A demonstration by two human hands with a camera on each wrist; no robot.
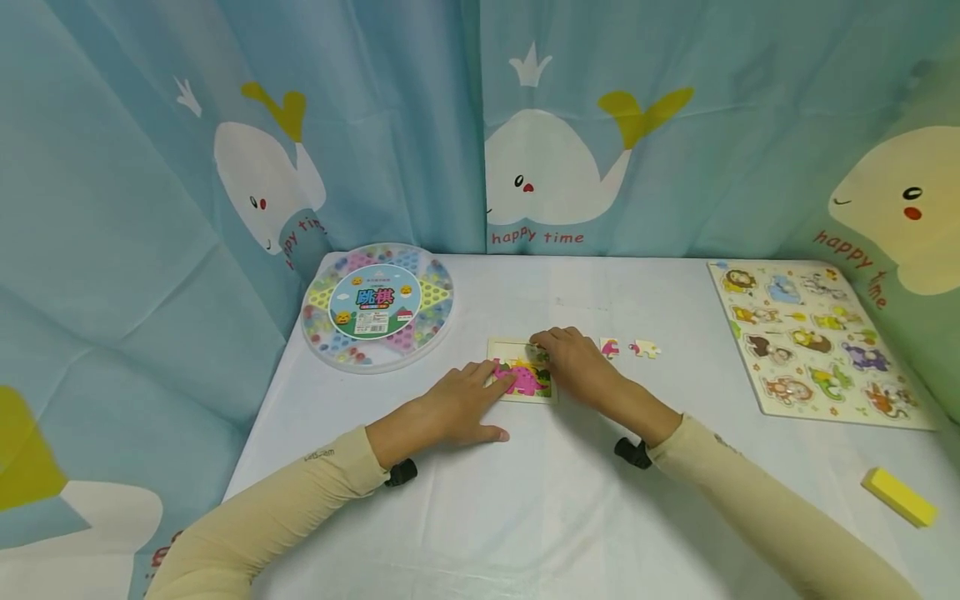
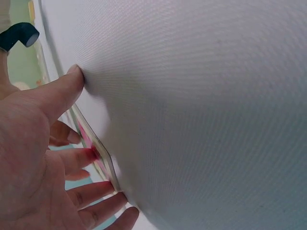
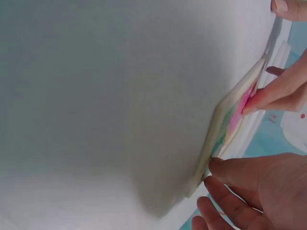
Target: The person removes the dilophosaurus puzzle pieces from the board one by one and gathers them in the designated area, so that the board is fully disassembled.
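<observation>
A small wooden jigsaw puzzle with a pink dinosaur picture lies flat in its pale frame. My left hand rests at its left side, fingers spread and fairly straight, with the index fingertip pressing on the pink part. In the left wrist view, the other fingers of that hand reach along the frame's edge. Over the upper right corner, my right hand bends its fingers and pinches a greenish puzzle piece, mostly hidden. Two loose puzzle pieces, one pink and one cream, lie beyond the right hand.
A round Chinese checkers box with coloured beads stands at the back left. At the right lies an animal peg board, with a yellow block nearer the front. A whale-print curtain borders the white table.
</observation>
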